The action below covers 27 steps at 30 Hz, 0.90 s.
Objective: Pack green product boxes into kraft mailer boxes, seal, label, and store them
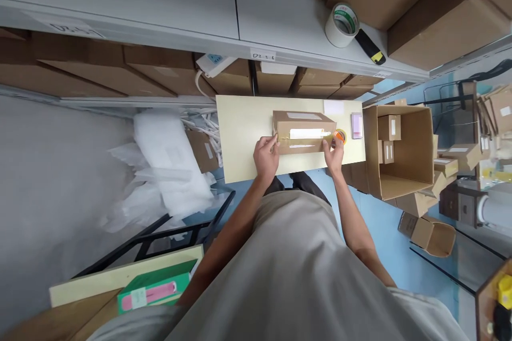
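A closed brown cardboard box (306,146) lies on the cream tabletop (242,138), with white labels on its top and near side. A strip of yellowish clear tape runs along the near side. At the box's left end, my left hand (266,159) is closed, thumb and fingertips gripping the edge where the tape strip ends. My right hand (334,154) holds a roll of packing tape (341,137) with an orange core against the right end, its thumb on the box. The far sides of the box are hidden.
On the tabletop's right lie a purple pack (356,126) and a pale paper (333,107). A large open carton (412,149) holding small boxes stands to the right. Overhead, the shelf bears a white tape roll (338,31) and a box cutter (370,47). Bubble wrap (168,160) is at left.
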Tool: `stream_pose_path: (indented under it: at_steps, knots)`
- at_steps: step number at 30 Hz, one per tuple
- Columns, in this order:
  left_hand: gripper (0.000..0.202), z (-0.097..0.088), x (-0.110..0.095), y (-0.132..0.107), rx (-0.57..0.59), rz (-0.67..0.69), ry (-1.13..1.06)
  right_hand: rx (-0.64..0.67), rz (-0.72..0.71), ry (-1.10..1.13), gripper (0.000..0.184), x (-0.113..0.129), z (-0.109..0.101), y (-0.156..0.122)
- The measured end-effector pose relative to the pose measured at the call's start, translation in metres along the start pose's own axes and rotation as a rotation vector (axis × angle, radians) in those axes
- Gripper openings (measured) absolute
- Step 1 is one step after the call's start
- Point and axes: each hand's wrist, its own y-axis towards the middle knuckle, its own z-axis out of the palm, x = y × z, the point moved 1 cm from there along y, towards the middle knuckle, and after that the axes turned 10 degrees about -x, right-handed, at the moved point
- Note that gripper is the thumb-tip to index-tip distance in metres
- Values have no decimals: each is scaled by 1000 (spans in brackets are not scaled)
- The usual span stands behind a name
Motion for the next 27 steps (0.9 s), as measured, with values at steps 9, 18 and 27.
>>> stream_pose_path:
  at_steps: [9, 18, 27]
  knots:
    - [31, 8, 38, -61, -120, -247, 4, 286, 12, 211, 34, -65, 24, -38]
    - [41, 58, 55, -42, -427, -576, 81, 469, -470, 175, 36, -95, 63, 28]
    - [35, 152, 50, -115, -567, -695, -236, 368, -428, -112, 50, -156, 59, 104]
